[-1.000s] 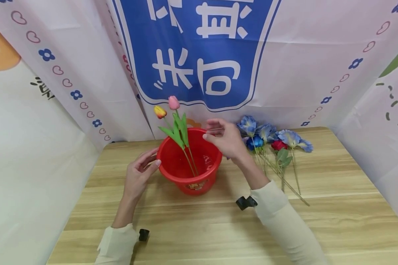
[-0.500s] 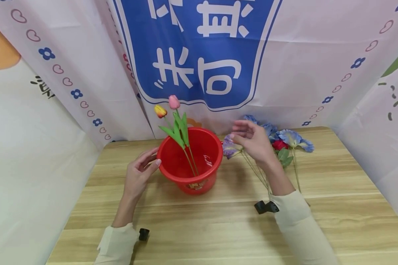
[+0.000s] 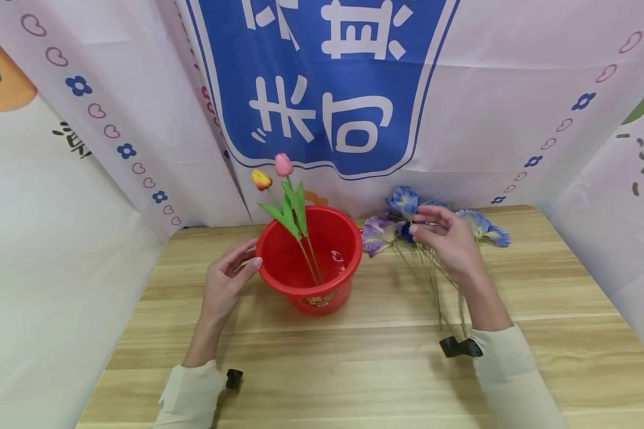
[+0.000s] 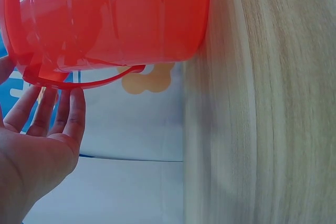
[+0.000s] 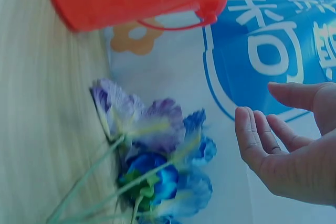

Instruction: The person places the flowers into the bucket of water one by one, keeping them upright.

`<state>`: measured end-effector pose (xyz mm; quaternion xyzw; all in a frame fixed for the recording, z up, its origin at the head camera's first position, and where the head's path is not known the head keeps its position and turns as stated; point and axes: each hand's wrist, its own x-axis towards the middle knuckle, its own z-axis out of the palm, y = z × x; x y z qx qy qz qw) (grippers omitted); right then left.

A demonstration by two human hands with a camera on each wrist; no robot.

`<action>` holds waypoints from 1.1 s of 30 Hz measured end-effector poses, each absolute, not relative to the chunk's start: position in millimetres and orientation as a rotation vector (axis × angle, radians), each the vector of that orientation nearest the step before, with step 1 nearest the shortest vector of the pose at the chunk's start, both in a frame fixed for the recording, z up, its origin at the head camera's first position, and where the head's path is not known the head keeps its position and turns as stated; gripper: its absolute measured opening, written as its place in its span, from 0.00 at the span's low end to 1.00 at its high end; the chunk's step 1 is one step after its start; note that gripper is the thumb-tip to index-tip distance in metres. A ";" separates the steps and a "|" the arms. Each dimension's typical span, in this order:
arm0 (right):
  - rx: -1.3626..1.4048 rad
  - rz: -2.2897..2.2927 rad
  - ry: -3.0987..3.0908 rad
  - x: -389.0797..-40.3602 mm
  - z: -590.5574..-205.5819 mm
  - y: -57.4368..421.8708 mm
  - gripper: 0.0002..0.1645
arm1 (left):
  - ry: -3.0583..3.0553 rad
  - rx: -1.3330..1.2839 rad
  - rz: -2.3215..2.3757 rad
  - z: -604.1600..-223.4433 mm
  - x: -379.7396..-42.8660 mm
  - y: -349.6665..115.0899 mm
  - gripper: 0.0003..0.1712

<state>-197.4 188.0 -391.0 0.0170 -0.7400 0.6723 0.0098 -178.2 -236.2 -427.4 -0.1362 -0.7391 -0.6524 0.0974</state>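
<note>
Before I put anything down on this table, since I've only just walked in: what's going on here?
A person is handling artificial flowers and a bucket. Their left hand touches the side of the red bucket, in which a pink tulip and a yellow-and-red tulip stand leaning. Their right hand holds nothing and hovers by a purple flower and some blue flowers, which lie on the table to the right of the bucket.

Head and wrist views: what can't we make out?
Tulips: head view, stem ends hidden by red bucket's near rim.
Bucket label: head view, lettering too small.
Rear blue iris: head view, mostly behind right hand.
Flower stems: right wrist view, ends cut off by bottom edge.
</note>
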 end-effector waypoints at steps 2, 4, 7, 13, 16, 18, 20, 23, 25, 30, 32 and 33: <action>0.051 2.096 -2.306 -195.8 -394.2 194.6 0.32 | -2.187 -0.402 -1.934 -427.7 -178.2 -236.1 0.25; 0.047 2.108 -2.289 -194.3 -396.5 200.1 0.32 | -2.187 -0.403 -1.932 -428.0 -178.3 -235.9 0.25; 0.032 2.157 -2.243 -191.7 -398.7 206.7 0.32 | -2.184 -0.406 -1.931 -428.0 -178.9 -235.5 0.25; -0.010 2.218 -2.211 -188.8 -401.5 215.1 0.33 | -2.178 -0.391 -1.938 -427.7 -179.0 -234.3 0.25; -0.014 2.208 -2.235 -189.0 -401.9 216.7 0.33 | -2.186 -0.390 -1.932 -427.1 -178.4 -234.5 0.25; -0.013 2.197 -2.255 -189.6 -402.7 217.5 0.33 | -2.195 -0.395 -1.923 -426.4 -178.0 -234.7 0.25; -0.008 2.176 -2.283 -190.4 -403.9 218.1 0.33 | -2.202 -0.393 -1.916 -426.0 -177.8 -234.9 0.25; -0.009 2.148 -2.327 -192.7 -407.9 219.6 0.33 | -2.204 -0.391 -1.910 -426.0 -178.1 -235.1 0.25; -0.012 2.137 -2.352 -194.4 -411.7 220.3 0.34 | -2.203 -0.393 -1.907 -426.2 -178.4 -235.3 0.25; -0.037 2.128 -2.411 -198.8 -424.0 221.8 0.34 | -2.209 -0.402 -1.902 -426.6 -178.2 -235.7 0.25; -0.043 2.135 -2.427 -200.7 -429.5 222.4 0.34 | -2.209 -0.398 -1.906 -426.8 -177.8 -235.5 0.25; -0.048 2.147 -2.430 -201.7 -432.0 222.6 0.34 | -2.208 -0.395 -1.910 -426.9 -177.6 -235.2 0.25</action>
